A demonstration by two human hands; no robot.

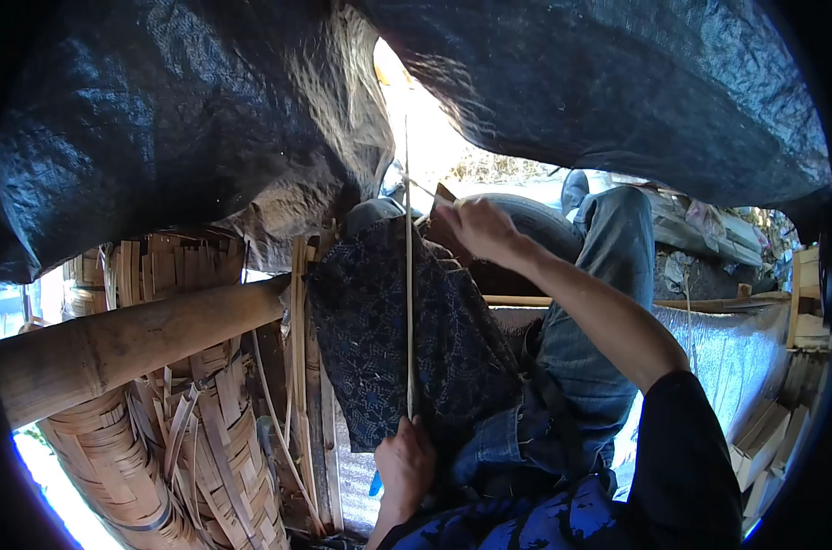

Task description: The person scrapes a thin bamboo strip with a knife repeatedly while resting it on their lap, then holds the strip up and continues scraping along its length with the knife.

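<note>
A long, thin bamboo strip (pixel 410 302) runs away from me over the dark patterned cloth (pixel 366 339) spread on my lap. Its near end is pinched in my left hand (pixel 405 465), close to my body. Farther off, my right hand (pixel 480 227) is closed around what looks like a knife, its thin pale blade (pixel 421 187) reaching left to the strip. The fingers hide the handle. The strip's far end fades into bright light below the dark tarp. Something small and blue (pixel 376 484) shows beside my left hand.
A thick bamboo pole (pixel 141 344) crosses on the left above tall woven bamboo baskets (pixel 114 458). Dark tarp (pixel 599 82) hangs low overhead. A tyre (pixel 530 218) lies beyond my right hand. Wood pieces (pixel 764 440) are stacked at the right.
</note>
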